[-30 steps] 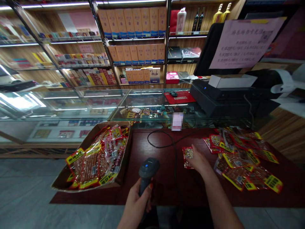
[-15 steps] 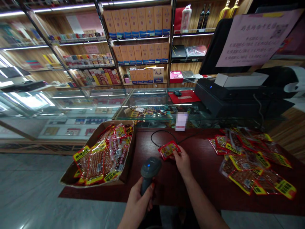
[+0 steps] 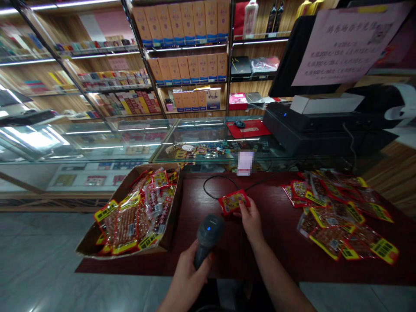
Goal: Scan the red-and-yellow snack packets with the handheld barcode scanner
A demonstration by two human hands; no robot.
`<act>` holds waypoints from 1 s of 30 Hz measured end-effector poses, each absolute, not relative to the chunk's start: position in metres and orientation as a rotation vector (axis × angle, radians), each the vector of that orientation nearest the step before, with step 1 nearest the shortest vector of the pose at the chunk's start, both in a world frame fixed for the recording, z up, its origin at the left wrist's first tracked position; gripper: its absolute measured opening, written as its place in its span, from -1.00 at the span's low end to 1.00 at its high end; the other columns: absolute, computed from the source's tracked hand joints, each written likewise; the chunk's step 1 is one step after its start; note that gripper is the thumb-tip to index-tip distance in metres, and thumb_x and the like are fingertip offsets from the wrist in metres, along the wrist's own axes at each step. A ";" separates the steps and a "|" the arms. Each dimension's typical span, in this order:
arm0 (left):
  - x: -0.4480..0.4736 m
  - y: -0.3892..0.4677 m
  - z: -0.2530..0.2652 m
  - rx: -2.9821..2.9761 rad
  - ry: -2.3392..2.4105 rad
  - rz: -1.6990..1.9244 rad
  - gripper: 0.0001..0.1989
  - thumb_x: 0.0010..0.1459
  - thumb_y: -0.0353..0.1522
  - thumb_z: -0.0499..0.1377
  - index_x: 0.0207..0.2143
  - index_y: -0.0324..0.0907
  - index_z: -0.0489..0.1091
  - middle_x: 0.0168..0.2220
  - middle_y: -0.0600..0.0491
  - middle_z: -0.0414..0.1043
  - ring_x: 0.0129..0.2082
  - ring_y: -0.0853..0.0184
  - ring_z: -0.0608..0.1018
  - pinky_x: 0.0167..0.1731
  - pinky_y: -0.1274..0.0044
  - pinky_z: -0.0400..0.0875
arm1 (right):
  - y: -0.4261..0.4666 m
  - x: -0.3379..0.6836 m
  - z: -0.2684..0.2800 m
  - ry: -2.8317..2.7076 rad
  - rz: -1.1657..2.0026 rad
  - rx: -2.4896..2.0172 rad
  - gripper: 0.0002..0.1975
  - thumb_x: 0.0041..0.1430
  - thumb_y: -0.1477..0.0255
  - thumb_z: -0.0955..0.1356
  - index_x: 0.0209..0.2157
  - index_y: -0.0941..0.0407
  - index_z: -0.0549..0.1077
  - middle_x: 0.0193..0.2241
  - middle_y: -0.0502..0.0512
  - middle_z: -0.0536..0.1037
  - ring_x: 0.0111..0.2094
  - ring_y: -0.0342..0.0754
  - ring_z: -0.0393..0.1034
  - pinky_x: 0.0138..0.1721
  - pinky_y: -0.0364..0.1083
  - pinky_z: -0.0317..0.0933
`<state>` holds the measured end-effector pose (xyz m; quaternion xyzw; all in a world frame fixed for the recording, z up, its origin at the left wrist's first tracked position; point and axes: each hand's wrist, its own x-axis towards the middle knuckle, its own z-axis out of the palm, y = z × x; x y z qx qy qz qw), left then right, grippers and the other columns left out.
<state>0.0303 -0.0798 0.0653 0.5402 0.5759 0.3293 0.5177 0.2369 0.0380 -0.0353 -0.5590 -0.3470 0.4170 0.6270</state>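
My left hand (image 3: 191,271) is wrapped round the handle of a dark grey barcode scanner (image 3: 210,232), whose head shows a small blue light. Between the thumb and fingers of my right hand (image 3: 251,219) is a small red snack packet (image 3: 233,202), held just above the dark red tabletop (image 3: 224,255). The scanner's head sits below and left of the packet, apart from it. To the left, a cardboard box (image 3: 175,208) holds several clear snack packs (image 3: 126,225) with red and yellow edges. On the right lies a loose pile of similar packs (image 3: 334,221).
A black cable (image 3: 205,186) loops behind the packet. Farther back stand a glass display counter (image 3: 136,145), a red mouse pad (image 3: 256,128) with a mouse, and a monitor (image 3: 292,56) with a paper sheet. Shelves of boxes (image 3: 182,26) line the wall.
The scanner in my left hand has shifted slightly right in view. The packet in my right hand has turned a little and moved slightly right. The whole view has shifted slightly.
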 end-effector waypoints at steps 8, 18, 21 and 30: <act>0.026 -0.073 0.075 1.552 1.344 0.661 -0.83 0.14 -0.46 0.15 -0.26 -0.25 0.54 -0.37 0.05 0.51 -0.37 0.30 0.43 -0.32 0.58 0.29 | 0.033 0.239 -0.028 -0.996 0.889 -1.360 -0.55 0.21 0.09 0.37 0.01 0.08 0.46 -0.25 0.13 0.67 -0.32 0.06 0.60 -0.38 -0.05 0.49; 0.028 -0.074 0.079 1.472 1.333 0.680 -0.79 0.09 -0.50 0.14 -0.25 -0.24 0.54 -0.40 0.09 0.47 -0.41 0.34 0.39 -0.35 0.60 0.29 | 0.035 0.239 -0.030 -1.089 0.879 -1.386 -0.58 0.25 0.12 0.32 0.03 0.08 0.44 -0.20 0.17 0.69 -0.25 0.10 0.63 -0.32 -0.02 0.52; 0.026 -0.075 0.078 1.443 1.331 0.676 -0.83 0.12 -0.46 0.14 -0.27 -0.24 0.53 -0.47 0.12 0.43 -0.47 0.35 0.38 -0.41 0.60 0.28 | 0.036 0.238 -0.031 -1.090 0.859 -1.402 -0.58 0.24 0.12 0.33 0.02 0.08 0.44 -0.19 0.18 0.69 -0.23 0.11 0.63 -0.30 0.00 0.53; 0.016 -0.083 0.077 1.372 1.301 0.663 -0.86 0.12 -0.43 0.16 -0.29 -0.23 0.50 -0.50 0.12 0.37 -0.50 0.37 0.36 -0.51 0.62 0.22 | 0.039 0.240 -0.045 -1.109 0.828 -1.422 -0.52 0.25 0.09 0.32 0.05 0.12 0.43 -0.14 0.26 0.68 -0.20 0.12 0.63 -0.27 0.02 0.54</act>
